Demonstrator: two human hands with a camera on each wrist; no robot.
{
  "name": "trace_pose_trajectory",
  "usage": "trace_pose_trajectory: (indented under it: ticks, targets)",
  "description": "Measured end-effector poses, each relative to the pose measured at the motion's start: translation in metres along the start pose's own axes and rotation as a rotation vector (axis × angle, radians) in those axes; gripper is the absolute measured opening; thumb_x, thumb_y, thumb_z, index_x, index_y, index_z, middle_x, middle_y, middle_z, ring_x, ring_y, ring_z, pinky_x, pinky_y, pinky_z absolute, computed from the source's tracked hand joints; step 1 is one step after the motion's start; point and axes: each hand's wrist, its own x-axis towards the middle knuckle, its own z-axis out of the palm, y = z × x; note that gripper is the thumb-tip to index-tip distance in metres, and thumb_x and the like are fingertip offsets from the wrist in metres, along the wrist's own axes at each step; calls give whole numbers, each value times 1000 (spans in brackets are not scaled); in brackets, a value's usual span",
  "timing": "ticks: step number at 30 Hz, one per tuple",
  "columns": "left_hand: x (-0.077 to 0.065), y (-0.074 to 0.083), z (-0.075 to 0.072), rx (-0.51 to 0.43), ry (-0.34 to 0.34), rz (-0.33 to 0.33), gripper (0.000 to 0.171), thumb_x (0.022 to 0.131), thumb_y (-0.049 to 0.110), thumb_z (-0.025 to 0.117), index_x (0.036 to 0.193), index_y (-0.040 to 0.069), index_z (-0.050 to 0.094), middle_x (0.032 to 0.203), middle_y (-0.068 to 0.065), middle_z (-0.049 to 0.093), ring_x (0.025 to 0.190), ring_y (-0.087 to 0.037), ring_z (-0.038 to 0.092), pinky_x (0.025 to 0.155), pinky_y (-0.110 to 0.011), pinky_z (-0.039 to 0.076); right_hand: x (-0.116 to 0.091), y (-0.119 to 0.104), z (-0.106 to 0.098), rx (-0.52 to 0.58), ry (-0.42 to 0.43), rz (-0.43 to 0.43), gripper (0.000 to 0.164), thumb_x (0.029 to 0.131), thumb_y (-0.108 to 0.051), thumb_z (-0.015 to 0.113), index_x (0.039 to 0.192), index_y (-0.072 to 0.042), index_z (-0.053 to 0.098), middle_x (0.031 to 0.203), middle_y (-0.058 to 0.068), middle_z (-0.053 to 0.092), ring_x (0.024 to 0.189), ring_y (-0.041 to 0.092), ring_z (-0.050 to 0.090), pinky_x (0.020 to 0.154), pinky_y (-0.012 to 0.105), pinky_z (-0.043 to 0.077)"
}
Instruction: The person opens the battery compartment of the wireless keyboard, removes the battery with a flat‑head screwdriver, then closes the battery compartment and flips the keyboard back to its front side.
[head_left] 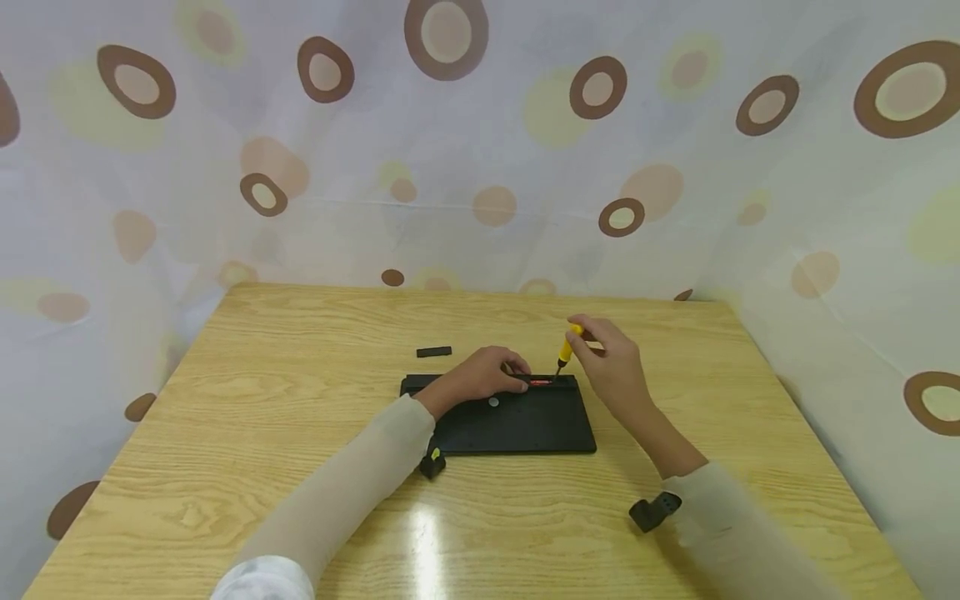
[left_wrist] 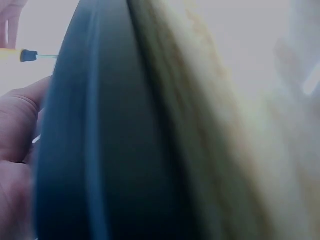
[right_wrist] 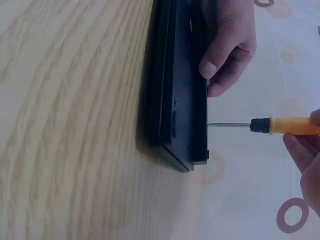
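A flat black keyboard (head_left: pixel 525 429) lies underside up on the table, its thicker ridge along the far edge. My left hand (head_left: pixel 483 375) holds it at that ridge, thumb on the near side and fingers bent over the far side. Just right of that thumb, a red battery (head_left: pixel 540 382) shows in a narrow slot. My right hand (head_left: pixel 611 362) pinches a yellow-handled screwdriver (right_wrist: pixel 290 126) between thumb and fingers. The screwdriver tilts down, its thin metal tip right at the ridge beside the battery's right end.
Beyond the keyboard, a small black cover strip (head_left: pixel 433 352) lies on the wooden table (head_left: pixel 300 333). A small round pale sticker (head_left: pixel 493 402) sits on the keyboard's underside. A patterned cloth (head_left: pixel 495 125) hangs behind the table and at both sides.
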Motion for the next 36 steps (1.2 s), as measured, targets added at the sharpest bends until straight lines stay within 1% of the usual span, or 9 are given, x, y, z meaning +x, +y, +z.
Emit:
trace_pose_trajectory:
  ticks: [2,4,8,12,15,19,24,27,36]
  targets:
    - [0,-1,0,5,1,5,27,98,28,69,123,18,71,121,2,67,108,-16,63,90,-34,53,-1,1,0,15,17,33,31,102,-27,63,128,-11,68,115,8,69,104,21,67,80,23,58]
    - [0,-2,0,6,2,10,27,98,29,69,123,19,71,121,2,66,107,-15,63,89,-34,53,-2,6,-2,73,38,97,34,102,-28,63,130,-10,67,115,9,69,100,16,68,79,21,58]
    - [0,-2,1,-1,9,18,27,97,29,69,123,20,71,122,1,65,106,-16,62,88,-34,52,-9,28,-10,321,114,306,39,102,-26,63,134,-4,62,112,12,65,93,7,69,80,20,57]
    - [-1,0,2,0,13,11,26,98,28,69,122,20,72,123,1,64,108,-17,61,90,-36,52,-23,48,-15,584,189,509,42,100,-17,64,137,2,55,111,9,62,94,7,71,84,25,57]
    - [-2,0,2,3,15,3,26,98,28,69,122,20,72,123,1,64,109,-17,61,91,-36,52,-33,56,-15,728,224,636,45,99,-13,65,139,1,51,113,7,61,97,9,70,87,25,56]
    - [-2,0,2,-2,14,11,27,98,28,69,123,19,71,124,1,64,110,-18,61,91,-37,52,-38,58,-13,869,280,755,51,98,-9,66,144,2,46,118,10,56,96,11,70,89,24,55]
    - [-4,2,1,-10,15,4,28,98,27,68,124,18,71,125,0,64,112,-19,61,93,-38,52,-38,59,-12,934,295,856,54,100,-2,58,150,4,38,126,13,50,94,10,72,91,24,55]
    - [-4,3,0,-9,13,8,28,98,28,68,125,18,71,126,-1,64,114,-20,61,93,-38,52,-39,59,-13,945,291,886,55,101,-2,56,152,3,36,127,12,48,94,9,72,93,24,54]
    - [-5,3,0,-5,8,12,28,98,28,68,124,18,71,124,-1,64,114,-19,61,92,-37,52,-40,59,-11,948,276,878,56,102,-6,57,152,4,35,117,9,52,89,9,72,91,22,54]
